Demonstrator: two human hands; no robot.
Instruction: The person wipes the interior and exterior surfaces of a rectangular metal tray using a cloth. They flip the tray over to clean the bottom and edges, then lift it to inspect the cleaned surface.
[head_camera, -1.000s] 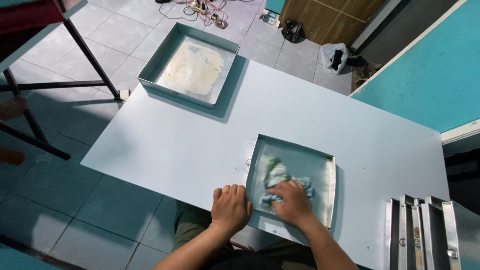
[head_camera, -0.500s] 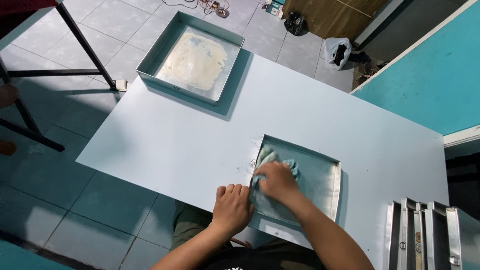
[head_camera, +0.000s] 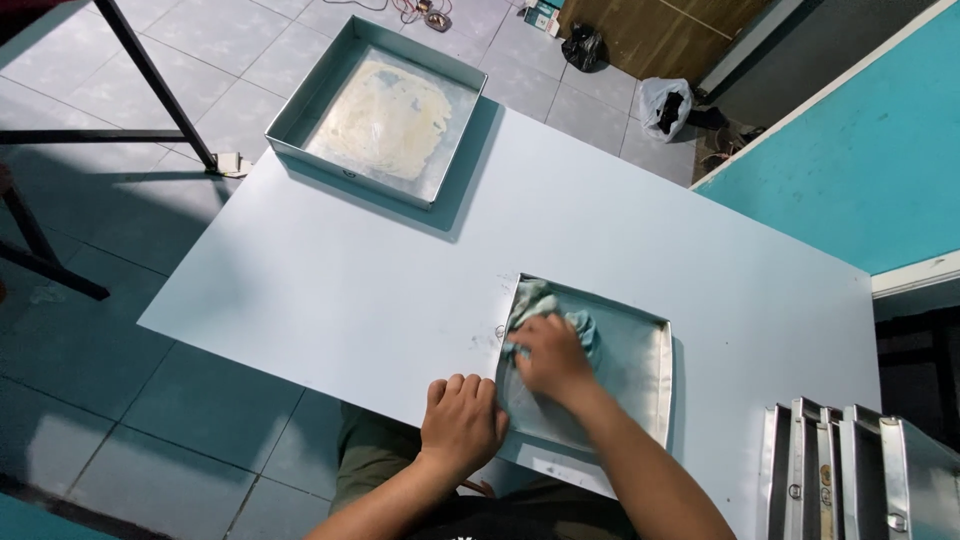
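A square metal tray (head_camera: 655, 378) lies near the front edge of the pale blue table (head_camera: 380, 290). Inside it, at the far left corner, my right hand (head_camera: 548, 358) presses down on a crumpled light blue-green cloth (head_camera: 582, 327). My left hand (head_camera: 462, 422) rests flat on the table against the tray's near left corner, fingers curled at its rim, holding it steady.
A second square metal tray (head_camera: 300, 118) smeared with a pale yellowish film sits at the table's far left corner. Several metal trays (head_camera: 850, 470) stand on edge at the front right. A teal wall panel (head_camera: 860, 150) is to the right, a dark table leg (head_camera: 150, 85) on the left.
My right hand has dragged the cloth from the near middle of the tray to its far left corner. My left hand stays at the tray's near left corner.
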